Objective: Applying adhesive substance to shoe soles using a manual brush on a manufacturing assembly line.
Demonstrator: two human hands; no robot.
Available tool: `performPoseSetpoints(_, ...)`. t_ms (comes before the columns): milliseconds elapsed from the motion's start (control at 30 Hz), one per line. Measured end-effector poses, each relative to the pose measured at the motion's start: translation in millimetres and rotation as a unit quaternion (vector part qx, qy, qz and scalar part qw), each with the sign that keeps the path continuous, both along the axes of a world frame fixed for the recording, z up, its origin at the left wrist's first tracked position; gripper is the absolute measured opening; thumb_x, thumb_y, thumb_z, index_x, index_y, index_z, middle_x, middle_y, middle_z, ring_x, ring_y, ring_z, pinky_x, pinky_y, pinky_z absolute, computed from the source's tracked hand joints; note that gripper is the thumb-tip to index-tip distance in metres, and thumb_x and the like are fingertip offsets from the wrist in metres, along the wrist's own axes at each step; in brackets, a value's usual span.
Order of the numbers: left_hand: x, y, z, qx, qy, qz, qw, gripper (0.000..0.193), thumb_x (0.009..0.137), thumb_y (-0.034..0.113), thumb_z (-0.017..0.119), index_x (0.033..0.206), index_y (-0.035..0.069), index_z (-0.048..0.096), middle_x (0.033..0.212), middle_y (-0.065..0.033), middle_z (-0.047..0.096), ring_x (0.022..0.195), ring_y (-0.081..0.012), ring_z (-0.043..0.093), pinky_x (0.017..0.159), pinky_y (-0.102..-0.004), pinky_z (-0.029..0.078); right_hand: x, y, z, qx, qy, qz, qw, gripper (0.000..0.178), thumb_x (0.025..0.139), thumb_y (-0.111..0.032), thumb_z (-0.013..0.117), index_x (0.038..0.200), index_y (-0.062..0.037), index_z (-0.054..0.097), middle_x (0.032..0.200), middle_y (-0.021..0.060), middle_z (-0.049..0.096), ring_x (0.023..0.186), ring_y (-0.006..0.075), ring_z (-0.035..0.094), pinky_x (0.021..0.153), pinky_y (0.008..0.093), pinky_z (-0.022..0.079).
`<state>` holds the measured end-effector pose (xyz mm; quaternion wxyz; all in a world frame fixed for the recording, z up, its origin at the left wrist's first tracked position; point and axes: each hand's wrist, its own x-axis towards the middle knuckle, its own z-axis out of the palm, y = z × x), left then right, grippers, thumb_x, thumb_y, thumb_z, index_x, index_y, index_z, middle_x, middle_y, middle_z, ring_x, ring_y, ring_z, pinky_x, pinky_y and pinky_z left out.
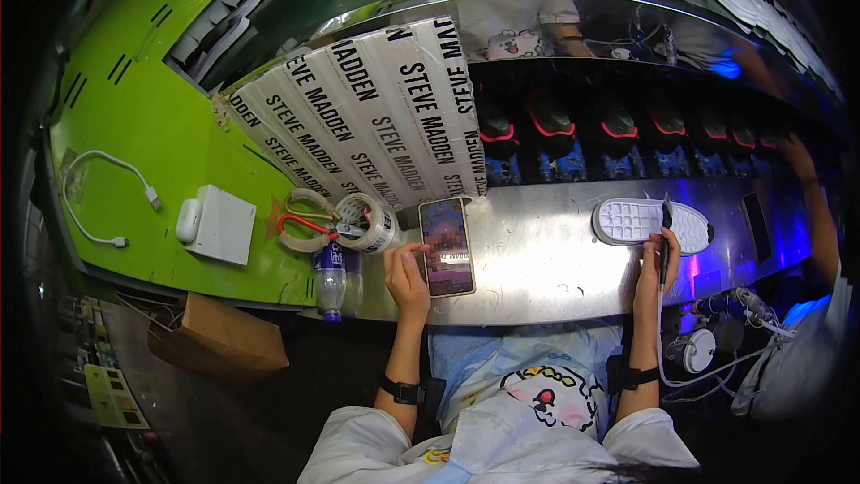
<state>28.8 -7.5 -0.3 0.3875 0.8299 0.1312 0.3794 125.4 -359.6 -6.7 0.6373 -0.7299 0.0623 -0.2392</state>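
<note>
My left hand (408,278) rests beside a phone (448,260), bent fingers at the left edge of its lit screen. The phone stands tilted against a large pale striped box (376,116) with dark lettering. My right hand (651,273) is closed around a slim black pen-shaped tool (664,262) with a white cord hanging from it. Its upper end overlaps a white shoe sole (632,220) with a grid of hollows, which lies on the metal bench (537,278). My right fingers are at the sole's near edge.
Left of the phone are tape rolls (381,229), red-handled scissors (309,226), a bottle (331,282), a white box (221,224) and a white cable (94,157). Dark shoes (618,121) line the back. A dark phone (755,226) and a co-worker's arm (822,215) are right.
</note>
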Motion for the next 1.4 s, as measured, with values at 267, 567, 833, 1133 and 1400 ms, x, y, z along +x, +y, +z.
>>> performPoseSetpoints(267,1.2,-0.8,-1.3,-0.032,-0.020,-0.004,0.999,0.031,0.095,0.013,0.037,0.086,-0.003,0.062,0.081,-0.0123,0.060,0.079,-0.0257,0.056,0.073,-0.0346,0.045,-4.8,-2.9,4.5,-0.032,0.010,0.001,0.999,0.022,0.085,0.001,0.053,0.106,-0.0042,0.054,0.085,-0.0006,0.047,0.072,0.0075,0.042,0.066,0.0208,0.036)
performPoseSetpoints(567,0.3,-4.4,4.4,-0.023,-0.021,-0.029,0.999,0.030,0.095,0.013,0.038,0.089,-0.003,0.063,0.085,-0.0128,0.059,0.079,-0.0249,0.056,0.073,-0.0328,0.046,-4.4,-0.4,3.2,0.014,0.025,0.019,0.999,0.016,0.086,0.000,0.054,0.102,-0.0034,0.055,0.077,0.0001,0.051,0.068,0.0077,0.048,0.063,0.0210,0.040)
performPoseSetpoints(833,-1.6,-2.1,2.0,-0.004,0.000,-0.058,0.998,0.031,0.094,0.014,0.040,0.085,-0.002,0.065,0.083,-0.0123,0.062,0.080,-0.0245,0.056,0.075,-0.0338,0.045,-4.6,0.0,4.1,0.039,0.016,0.028,0.999,0.017,0.087,0.000,0.055,0.103,-0.0040,0.054,0.078,0.0018,0.054,0.069,0.0083,0.052,0.065,0.0214,0.043)
performPoseSetpoints(1133,-1.0,-2.2,-5.7,-0.017,-0.004,-0.063,0.998,0.031,0.094,0.013,0.040,0.081,-0.001,0.065,0.076,-0.0117,0.060,0.076,-0.0247,0.055,0.071,-0.0338,0.045,-5.4,-0.8,4.4,0.015,0.023,0.024,0.999,0.018,0.087,0.000,0.053,0.105,-0.0052,0.053,0.078,0.0005,0.052,0.069,0.0074,0.050,0.064,0.0208,0.041)
performPoseSetpoints(1400,-7.2,-1.4,0.3,0.030,0.005,-0.022,0.999,0.038,0.096,0.013,0.034,0.068,-0.004,0.054,0.073,-0.0129,0.060,0.066,-0.0221,0.059,0.062,-0.0300,0.046,-6.2,-3.6,5.2,0.018,-0.002,0.010,1.000,0.018,0.085,0.001,0.050,0.101,-0.0062,0.053,0.077,-0.0022,0.044,0.064,0.0059,0.039,0.057,0.0202,0.033)
